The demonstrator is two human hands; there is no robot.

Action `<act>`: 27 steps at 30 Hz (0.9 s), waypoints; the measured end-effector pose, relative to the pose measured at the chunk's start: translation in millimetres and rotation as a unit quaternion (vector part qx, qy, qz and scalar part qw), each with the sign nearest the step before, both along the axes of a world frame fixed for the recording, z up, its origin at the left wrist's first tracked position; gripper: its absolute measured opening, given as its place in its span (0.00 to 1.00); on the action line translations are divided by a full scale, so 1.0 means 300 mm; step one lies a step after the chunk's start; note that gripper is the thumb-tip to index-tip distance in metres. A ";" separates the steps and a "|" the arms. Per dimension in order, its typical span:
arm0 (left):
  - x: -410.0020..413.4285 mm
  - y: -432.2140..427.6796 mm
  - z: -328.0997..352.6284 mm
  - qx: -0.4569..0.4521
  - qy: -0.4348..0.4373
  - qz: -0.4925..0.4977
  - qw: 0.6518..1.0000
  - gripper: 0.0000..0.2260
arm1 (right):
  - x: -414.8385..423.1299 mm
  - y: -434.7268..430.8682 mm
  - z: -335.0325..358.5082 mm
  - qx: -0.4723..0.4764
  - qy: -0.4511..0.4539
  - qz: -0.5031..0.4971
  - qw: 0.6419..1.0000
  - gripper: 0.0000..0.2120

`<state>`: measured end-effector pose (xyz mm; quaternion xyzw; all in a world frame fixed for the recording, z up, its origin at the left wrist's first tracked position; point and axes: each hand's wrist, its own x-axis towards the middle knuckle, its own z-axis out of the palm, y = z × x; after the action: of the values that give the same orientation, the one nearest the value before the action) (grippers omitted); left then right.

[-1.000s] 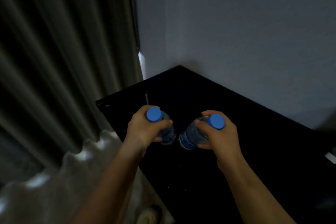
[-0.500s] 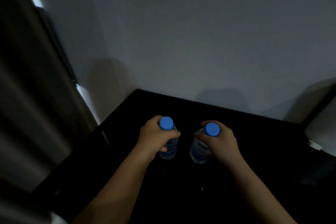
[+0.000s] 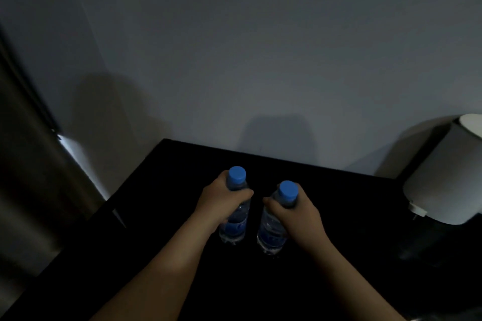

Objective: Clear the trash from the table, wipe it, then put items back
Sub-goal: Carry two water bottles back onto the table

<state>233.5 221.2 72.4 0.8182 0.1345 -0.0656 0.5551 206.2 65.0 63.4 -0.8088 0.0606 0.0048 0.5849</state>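
Two clear water bottles with blue caps and blue labels stand side by side on the black table point(image 3: 339, 216). My left hand point(image 3: 219, 203) grips the left bottle point(image 3: 236, 227) around its neck and shoulder. My right hand point(image 3: 297, 214) grips the right bottle point(image 3: 271, 234) just below its cap. Both bottles are upright, a small gap apart, and their bases seem to touch the tabletop in the dim light.
A white lampshade point(image 3: 448, 177) stands at the table's right side, close to the wall. A grey wall point(image 3: 260, 60) runs right behind the table. A dark curtain point(image 3: 26, 164) hangs at the left, with a strip of light beside it.
The view has swung right and towards the wall. Both hands have carried the bottles further onto the table, brought the tilted right one upright and lowered them to the surface.
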 end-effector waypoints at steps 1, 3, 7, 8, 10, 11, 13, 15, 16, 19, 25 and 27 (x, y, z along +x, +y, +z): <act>0.001 -0.004 -0.012 0.006 -0.009 0.000 1.000 0.18 | 0.000 -0.003 -0.003 0.006 0.004 0.005 1.000 0.13; 0.001 -0.007 -0.032 0.006 -0.030 -0.004 1.000 0.20 | -0.001 -0.009 -0.006 0.033 0.020 0.013 0.999 0.15; 0.012 0.010 -0.051 -0.002 -0.027 -0.037 0.999 0.22 | -0.008 -0.016 -0.035 0.066 0.045 0.026 0.996 0.22; 0.016 0.020 -0.055 -0.018 -0.007 -0.044 0.999 0.23 | -0.009 -0.018 -0.046 0.058 0.047 0.041 0.996 0.24; 0.013 0.036 -0.061 -0.066 0.038 -0.066 0.995 0.24 | -0.012 -0.018 -0.066 0.030 0.056 0.090 0.994 0.29; 0.006 0.041 -0.067 -0.083 0.059 -0.076 0.992 0.25 | -0.013 -0.018 -0.072 0.022 0.063 0.108 0.992 0.30; 0.002 0.045 -0.089 -0.097 0.080 -0.079 0.989 0.28 | -0.009 -0.027 -0.077 0.031 0.073 0.100 0.992 0.31; 0.008 0.038 -0.103 -0.102 0.078 -0.069 0.989 0.29 | 0.005 -0.040 -0.078 0.047 0.077 0.077 0.993 0.31; 0.019 0.030 -0.108 -0.100 0.073 -0.060 0.990 0.29 | 0.015 -0.046 -0.079 0.050 0.080 0.072 0.993 0.31; 0.055 -0.018 -0.106 -0.093 0.066 -0.042 0.993 0.28 | 0.047 -0.060 -0.076 0.044 0.078 0.054 0.994 0.30; 0.183 -0.145 -0.095 -0.107 0.046 -0.065 0.991 0.25 | 0.165 -0.169 -0.060 0.018 0.054 -0.014 0.998 0.30; 0.249 -0.202 -0.084 -0.104 0.050 -0.081 0.990 0.24 | 0.224 -0.224 -0.057 0.011 0.041 -0.044 0.998 0.30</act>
<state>308.2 160.5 47.0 0.7597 0.0880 -0.1649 0.6229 273.3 -2.1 46.2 -0.7982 0.1198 0.0131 0.5902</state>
